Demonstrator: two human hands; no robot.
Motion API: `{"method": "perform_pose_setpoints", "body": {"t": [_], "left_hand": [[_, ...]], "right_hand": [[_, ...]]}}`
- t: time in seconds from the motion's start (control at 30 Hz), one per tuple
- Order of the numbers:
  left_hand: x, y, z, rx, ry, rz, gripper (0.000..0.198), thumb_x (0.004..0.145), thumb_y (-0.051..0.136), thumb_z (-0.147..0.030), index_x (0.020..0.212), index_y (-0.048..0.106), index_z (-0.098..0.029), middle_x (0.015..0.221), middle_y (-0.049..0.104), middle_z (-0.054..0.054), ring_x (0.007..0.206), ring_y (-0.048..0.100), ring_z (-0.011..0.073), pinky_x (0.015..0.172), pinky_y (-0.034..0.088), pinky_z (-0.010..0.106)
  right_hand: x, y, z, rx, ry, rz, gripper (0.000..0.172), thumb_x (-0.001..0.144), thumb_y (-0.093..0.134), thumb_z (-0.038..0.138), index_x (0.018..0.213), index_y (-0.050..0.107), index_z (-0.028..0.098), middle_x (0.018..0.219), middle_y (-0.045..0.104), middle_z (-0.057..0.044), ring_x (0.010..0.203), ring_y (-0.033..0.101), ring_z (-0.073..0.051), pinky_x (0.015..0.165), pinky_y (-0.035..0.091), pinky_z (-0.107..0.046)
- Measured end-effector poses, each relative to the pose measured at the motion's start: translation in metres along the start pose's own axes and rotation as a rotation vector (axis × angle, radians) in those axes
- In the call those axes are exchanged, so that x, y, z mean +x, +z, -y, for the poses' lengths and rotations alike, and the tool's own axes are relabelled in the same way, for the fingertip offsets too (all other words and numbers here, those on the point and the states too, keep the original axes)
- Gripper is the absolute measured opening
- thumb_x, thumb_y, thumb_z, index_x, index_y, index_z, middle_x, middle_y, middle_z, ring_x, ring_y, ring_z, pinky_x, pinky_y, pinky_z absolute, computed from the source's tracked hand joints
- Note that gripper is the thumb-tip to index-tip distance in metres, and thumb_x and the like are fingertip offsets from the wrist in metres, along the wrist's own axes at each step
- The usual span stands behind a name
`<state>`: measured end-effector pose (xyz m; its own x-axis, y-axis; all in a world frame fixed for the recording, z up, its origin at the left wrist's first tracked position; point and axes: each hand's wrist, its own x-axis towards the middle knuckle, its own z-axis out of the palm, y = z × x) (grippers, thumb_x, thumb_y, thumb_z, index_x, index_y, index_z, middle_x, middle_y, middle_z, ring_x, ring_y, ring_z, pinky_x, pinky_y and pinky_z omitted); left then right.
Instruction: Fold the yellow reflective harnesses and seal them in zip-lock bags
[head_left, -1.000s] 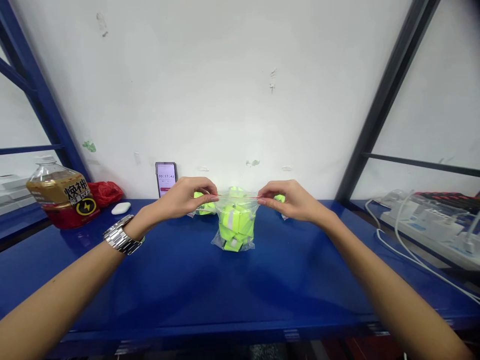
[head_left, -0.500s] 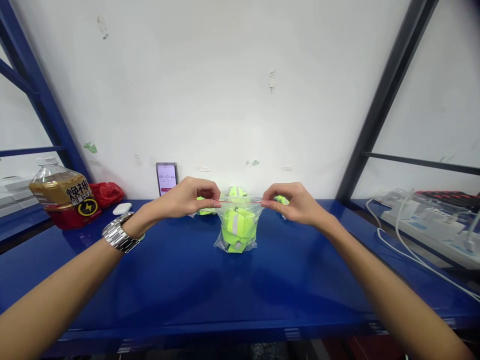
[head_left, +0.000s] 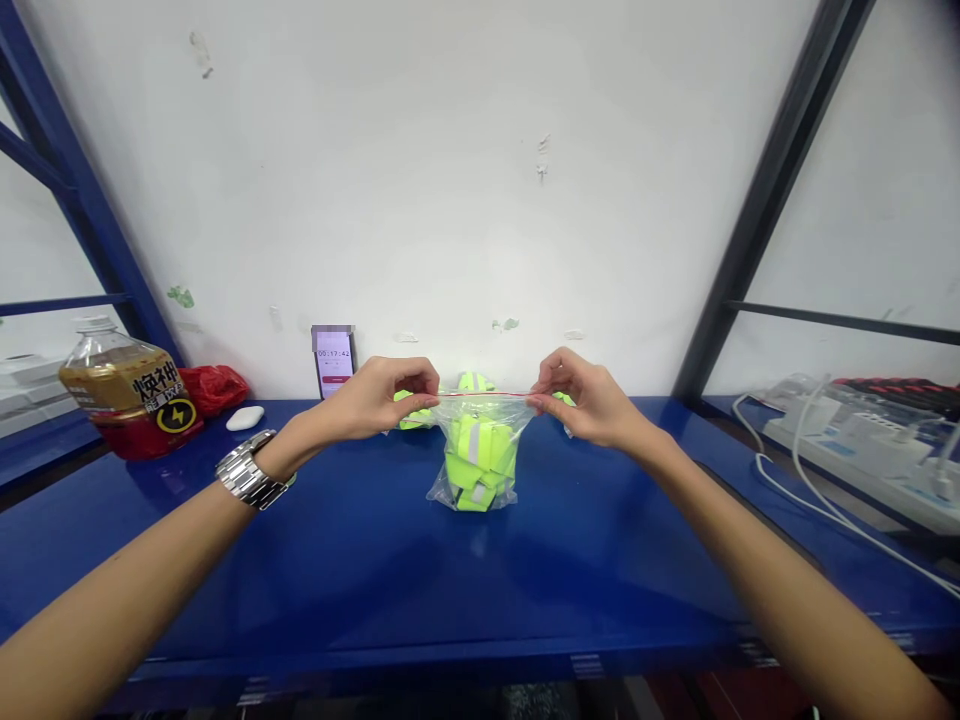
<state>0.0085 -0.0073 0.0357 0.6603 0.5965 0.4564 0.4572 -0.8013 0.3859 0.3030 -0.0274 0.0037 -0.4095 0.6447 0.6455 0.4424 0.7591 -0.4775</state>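
Observation:
A clear zip-lock bag (head_left: pixel 442 480) stands upright in the middle of the blue table, its red zip line stretched level between my hands. Inside it is a folded neon-yellow bundle (head_left: pixel 491 450) with grey reflective strips, perhaps a safety vest or straps. My left hand (head_left: pixel 390 395) pinches the left top corner of the bag between thumb and fingers. At the opposite corner, my right hand (head_left: pixel 574 397) pinches the bag's edge in the same way. Whether the zip is fully pressed together cannot be made out.
More neon-yellow bundles (head_left: pixel 475 382) lie behind the bag near the wall. A phone (head_left: pixel 334 365) showing a timer leans on the wall. To the left are a large drink bottle (head_left: pixel 127 390), a red plastic bag (head_left: pixel 215 387) and a white case (head_left: pixel 245 418). White cables (head_left: pixel 806 490) and power strips (head_left: pixel 862 455) are at right.
My right hand has shifted slightly right and up along the bag's top edge. The red zip line now looks straighter and wider between my hands.

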Motion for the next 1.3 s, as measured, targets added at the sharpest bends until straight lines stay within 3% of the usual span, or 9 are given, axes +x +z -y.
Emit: {"method": "perform_pose_setpoints", "body": {"t": [0.33, 0.6, 0.87, 1.1, 1.2, 1.3], "left_hand": [[-0.0027, 0.0028, 0.0026, -0.016, 0.01, -0.054, 0.019, 0.087, 0.055, -0.033, 0.098, 0.046, -0.02, 0.09, 0.059, 0.004, 0.08, 0.06, 0.0155, 0.073, 0.052, 0.032], [-0.0024, 0.0052, 0.0024, 0.059, 0.005, -0.059, 0.023, 0.087, 0.054, -0.03, 0.102, 0.039, -0.021, 0.086, 0.062, 0.004, 0.08, 0.063, 0.0172, 0.07, 0.051, 0.032], [-0.0013, 0.0077, 0.0041, 0.071, -0.001, -0.057, 0.027, 0.085, 0.053, -0.023, 0.102, 0.032, -0.023, 0.084, 0.063, 0.003, 0.076, 0.062, 0.0163, 0.065, 0.048, 0.029], [-0.0028, 0.009, 0.0048, 0.058, 0.02, -0.068, 0.026, 0.087, 0.054, -0.026, 0.108, 0.041, -0.021, 0.085, 0.062, 0.003, 0.079, 0.062, 0.0164, 0.069, 0.048, 0.029], [-0.0026, 0.0083, 0.0023, 0.059, 0.021, -0.031, 0.026, 0.088, 0.054, -0.03, 0.111, 0.049, -0.02, 0.087, 0.063, 0.004, 0.08, 0.062, 0.0162, 0.068, 0.048, 0.028], [-0.001, 0.0064, -0.0014, 0.093, 0.03, 0.009, 0.022, 0.09, 0.052, -0.034, 0.105, 0.057, -0.019, 0.086, 0.065, 0.004, 0.077, 0.061, 0.0149, 0.067, 0.047, 0.026]], "right_hand": [[-0.0006, 0.0017, 0.0024, -0.09, -0.018, -0.032, 0.019, 0.083, 0.061, 0.027, 0.091, 0.044, 0.022, 0.076, 0.065, -0.003, 0.072, 0.065, -0.018, 0.063, 0.048, -0.029], [-0.0004, 0.0029, 0.0042, -0.148, -0.027, -0.044, 0.023, 0.081, 0.059, 0.021, 0.088, 0.038, 0.023, 0.074, 0.064, -0.001, 0.067, 0.061, -0.017, 0.063, 0.045, -0.029], [-0.0008, 0.0071, 0.0002, -0.016, -0.048, -0.063, 0.026, 0.081, 0.06, 0.019, 0.086, 0.035, 0.023, 0.074, 0.062, -0.001, 0.067, 0.058, -0.016, 0.062, 0.045, -0.03], [-0.0019, 0.0075, 0.0015, 0.102, -0.031, -0.06, 0.021, 0.081, 0.064, 0.023, 0.089, 0.045, 0.022, 0.075, 0.061, -0.001, 0.069, 0.059, -0.016, 0.067, 0.048, -0.032], [-0.0009, 0.0057, 0.0037, 0.146, 0.015, -0.003, 0.023, 0.081, 0.065, 0.028, 0.098, 0.054, 0.019, 0.076, 0.063, -0.002, 0.071, 0.06, -0.016, 0.066, 0.048, -0.031], [0.0014, 0.0031, 0.0081, 0.092, 0.082, 0.074, 0.019, 0.082, 0.064, 0.032, 0.092, 0.062, 0.017, 0.075, 0.064, -0.004, 0.069, 0.059, -0.016, 0.064, 0.047, -0.03]]}}
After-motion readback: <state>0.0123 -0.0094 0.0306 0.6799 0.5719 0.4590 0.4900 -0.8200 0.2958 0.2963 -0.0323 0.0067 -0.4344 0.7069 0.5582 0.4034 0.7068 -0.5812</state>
